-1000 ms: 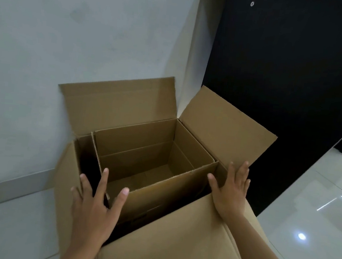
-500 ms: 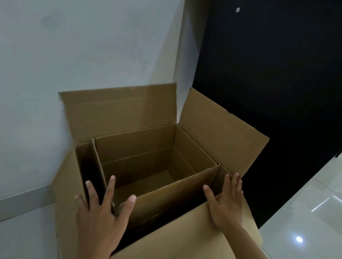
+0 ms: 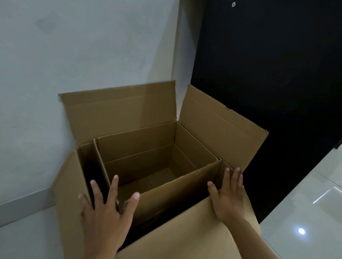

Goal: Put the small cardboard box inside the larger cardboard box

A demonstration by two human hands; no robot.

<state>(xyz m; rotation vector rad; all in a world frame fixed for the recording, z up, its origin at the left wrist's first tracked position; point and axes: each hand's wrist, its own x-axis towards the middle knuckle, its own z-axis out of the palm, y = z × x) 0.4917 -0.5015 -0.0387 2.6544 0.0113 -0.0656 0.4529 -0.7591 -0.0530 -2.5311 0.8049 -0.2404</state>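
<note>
The larger cardboard box (image 3: 220, 123) stands open on the floor against the wall, its flaps spread outward. The small cardboard box (image 3: 172, 190) sits inside it, open-topped and empty, pushed toward the back right corner, with dark gaps on its left and near sides. My left hand (image 3: 105, 213) hovers with fingers spread over the near left corner of the small box. My right hand (image 3: 229, 194) lies flat with fingers apart on the large box's near flap, by its right corner. Neither hand holds anything.
A pale wall (image 3: 69, 46) with a grey skirting strip (image 3: 7, 211) runs behind and left of the box. A black panel (image 3: 285, 77) stands to the right. Glossy white floor tiles (image 3: 315, 206) extend on the right.
Both hands have stayed spread and empty near the box's front corners, dropping slightly lower in view as the camera tilted. The small box rests in the same place inside.
</note>
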